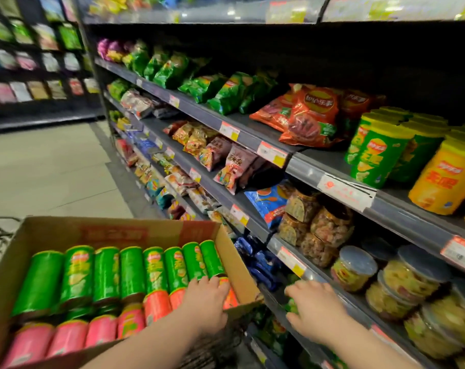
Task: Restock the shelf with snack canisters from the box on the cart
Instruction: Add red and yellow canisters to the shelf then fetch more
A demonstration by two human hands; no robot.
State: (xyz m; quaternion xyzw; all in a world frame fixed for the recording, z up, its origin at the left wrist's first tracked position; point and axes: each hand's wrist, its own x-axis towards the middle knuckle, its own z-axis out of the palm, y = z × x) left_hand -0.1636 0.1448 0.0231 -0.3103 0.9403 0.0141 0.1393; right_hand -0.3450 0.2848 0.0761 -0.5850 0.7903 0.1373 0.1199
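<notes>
Cardboard box (53, 233) is carrying rows of green canisters (106, 272) and pink canisters (66, 339), left grip (207, 302) resting atop, right grip (311, 307) reaching at the blurred shelf (351, 307); cannot tell either's hold.

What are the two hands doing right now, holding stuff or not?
Left hand: in the box, fingers over the canisters; grip cannot be told.
Right hand: on something green, mostly hidden; cannot be told.

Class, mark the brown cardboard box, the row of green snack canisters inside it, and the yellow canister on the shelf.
Brown cardboard box (50, 233), head view, far wall.
Green snack canisters (131, 270), head view, middle can's label.
Yellow canister (441, 179), head view, front label.
</notes>
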